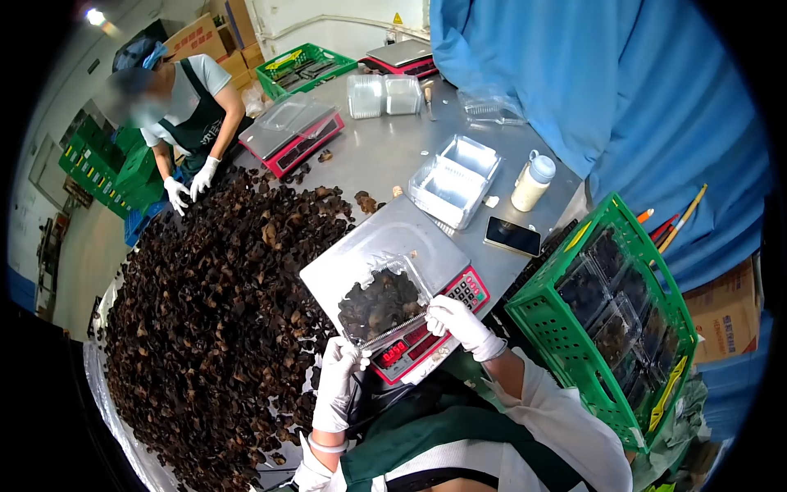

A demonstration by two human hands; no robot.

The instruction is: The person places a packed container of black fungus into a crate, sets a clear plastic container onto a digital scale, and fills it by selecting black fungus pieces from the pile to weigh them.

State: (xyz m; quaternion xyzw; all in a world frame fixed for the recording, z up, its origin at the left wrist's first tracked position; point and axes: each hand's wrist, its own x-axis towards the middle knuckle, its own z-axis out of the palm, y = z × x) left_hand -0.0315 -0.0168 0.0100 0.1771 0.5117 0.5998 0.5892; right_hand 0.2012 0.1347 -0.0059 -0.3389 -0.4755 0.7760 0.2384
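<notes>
A clear plastic container filled with dark dried mushroom-like pieces (379, 303) rests on the metal plate of a red and silver scale (385, 230). The scale's red digits are lit. My left hand (338, 379), in a white glove, pinches the container's near left corner. At its near right corner, my gloved right hand (461, 325) has its fingers closed on the edge. Left of the scale lies a large heap of the same dark pieces (213, 328).
A green crate (537, 307) of filled containers stands at the right. Beyond the scale are empty clear containers (455, 180), a bottle (533, 182) and a phone (512, 235). A co-worker's gloved hands (190, 187) touch the heap near a second scale (297, 139).
</notes>
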